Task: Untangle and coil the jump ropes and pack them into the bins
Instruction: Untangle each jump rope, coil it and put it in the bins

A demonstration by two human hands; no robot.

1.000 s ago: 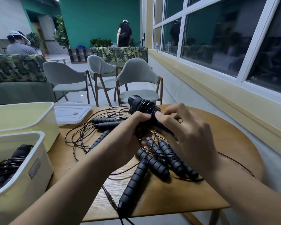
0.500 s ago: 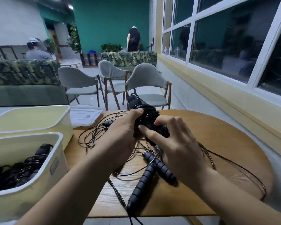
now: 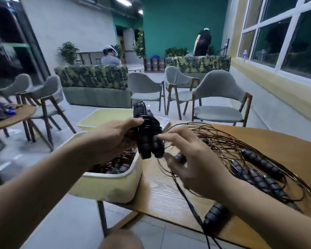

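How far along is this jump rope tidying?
Done: coiled ropes already lie in the near bin. In hand: the left hand grips one wound rope bundle close to that bin, the right hand open beside it. Left: a tangle of ropes with several handles on the table; the far bin looks empty, though partly hidden.

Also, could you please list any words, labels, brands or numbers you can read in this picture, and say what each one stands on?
No text can be read in this view.
Water bottle on the window sill: any label is too small and blurred to read.
Near bin, coiled jump rope, loose handles: no lettering shows.
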